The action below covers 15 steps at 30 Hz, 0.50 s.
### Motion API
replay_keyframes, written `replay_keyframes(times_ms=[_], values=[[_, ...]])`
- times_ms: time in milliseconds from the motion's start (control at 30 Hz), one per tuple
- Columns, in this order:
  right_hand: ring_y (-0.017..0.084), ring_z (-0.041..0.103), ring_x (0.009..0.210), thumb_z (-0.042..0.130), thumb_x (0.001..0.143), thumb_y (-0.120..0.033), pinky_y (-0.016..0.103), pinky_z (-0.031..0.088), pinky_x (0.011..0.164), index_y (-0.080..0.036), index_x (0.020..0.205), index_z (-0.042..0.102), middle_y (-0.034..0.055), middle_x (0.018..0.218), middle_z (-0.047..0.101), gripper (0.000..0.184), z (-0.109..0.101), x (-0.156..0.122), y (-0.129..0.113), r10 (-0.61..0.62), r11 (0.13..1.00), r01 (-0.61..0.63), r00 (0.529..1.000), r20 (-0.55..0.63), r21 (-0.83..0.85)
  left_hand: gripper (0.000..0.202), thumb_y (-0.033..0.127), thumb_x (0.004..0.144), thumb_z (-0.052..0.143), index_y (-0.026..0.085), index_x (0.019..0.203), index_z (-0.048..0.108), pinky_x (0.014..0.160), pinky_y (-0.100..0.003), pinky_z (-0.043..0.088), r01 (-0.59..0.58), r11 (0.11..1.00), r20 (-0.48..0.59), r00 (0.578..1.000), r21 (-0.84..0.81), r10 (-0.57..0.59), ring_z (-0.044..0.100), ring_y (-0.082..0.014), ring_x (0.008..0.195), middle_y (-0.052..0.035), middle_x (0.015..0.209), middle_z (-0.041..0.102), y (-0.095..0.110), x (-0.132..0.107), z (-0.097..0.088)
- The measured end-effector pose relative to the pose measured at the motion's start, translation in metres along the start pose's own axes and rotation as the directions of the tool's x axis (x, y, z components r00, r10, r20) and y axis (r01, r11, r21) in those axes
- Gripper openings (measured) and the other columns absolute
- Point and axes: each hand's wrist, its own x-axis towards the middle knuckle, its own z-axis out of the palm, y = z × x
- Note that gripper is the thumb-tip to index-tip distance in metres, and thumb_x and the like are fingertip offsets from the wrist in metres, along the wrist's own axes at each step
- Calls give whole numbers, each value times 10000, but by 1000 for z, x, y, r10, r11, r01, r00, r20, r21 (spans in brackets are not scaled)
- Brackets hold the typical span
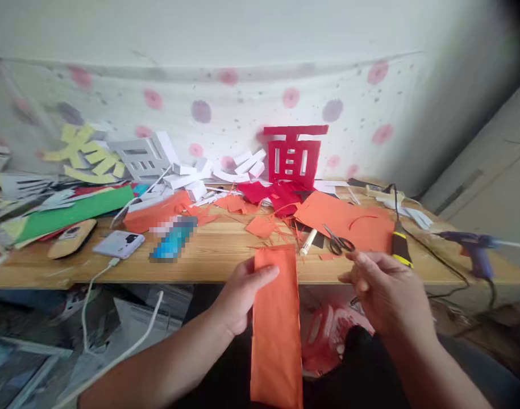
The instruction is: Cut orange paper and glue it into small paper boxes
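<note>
My left hand (242, 292) grips the upper end of a long orange strip (277, 341), thumb across its front. The strip hangs upright over my lap, its top edge slightly ragged. My right hand (383, 289) is to the right of the strip, apart from it, over the table's front edge. Its thumb and fingertips are pinched together, and I cannot make out what, if anything, is between them. Just beyond those fingertips, dark-handled scissors (340, 244) lie on the table. A short white tube (308, 242) lies between the scissors and the strip.
Orange sheets (349, 218) and scraps cover the wooden table (217, 241). A red cut-out character (294, 156) stands at the back. Rightward are a black-and-yellow handled tool (400, 245) and a glue gun (477, 247) with cord. Leftward lie a phone (119, 243) on a cable and green sheet (78, 210).
</note>
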Motion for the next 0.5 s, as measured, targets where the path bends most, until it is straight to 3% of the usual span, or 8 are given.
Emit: replay_keyframes(times_ms=[33,100,200,300,433,500], values=[[107,485,437,758,729,-465,261,486,516,-217,789,737,-44,448,500,256,2,-2,-3,-34,995,43,994,107,-88,319,326,734,757,169,996,666,798,-366,524,3,1000,26,1000,14,-3,676,-223,868,-78,972,722,-2,0,2],[150,582,623,770,723,-438,279,508,590,-235,953,749,21,703,637,307,6,-5,-7,-74,969,138,953,295,-205,377,322,740,751,171,1070,647,871,-383,504,-9,999,66,998,40,7,657,-252,984,-100,1089,700,-7,0,6],[209,587,888,793,703,-395,348,513,769,-279,1090,725,62,989,619,410,14,-7,-7,-132,931,284,848,513,-230,435,321,758,732,189,1149,595,961,-393,459,-79,994,105,992,77,70,590,-277,1145,-107,1227,642,-10,0,10],[221,548,960,780,727,-375,399,464,879,-293,1045,742,54,986,576,331,21,-7,0,-165,936,305,820,548,-174,531,306,729,759,232,1194,514,999,-382,425,-179,975,50,984,133,174,557,-262,1194,-78,1257,614,-10,-1,10],[201,524,969,779,739,-348,406,415,939,-304,901,759,27,962,548,169,24,-5,9,-133,981,187,839,528,-49,867,299,712,778,351,1400,254,963,-395,438,-212,958,52,977,192,206,567,-243,1165,-65,1295,569,-10,-1,6],[195,514,977,783,735,-340,391,407,940,-302,861,761,20,966,540,133,23,-4,12,-90,993,115,846,526,-16,899,308,711,775,402,1413,223,927,-384,456,-234,949,72,972,211,224,546,-246,1186,-60,1371,501,-9,1,3]])
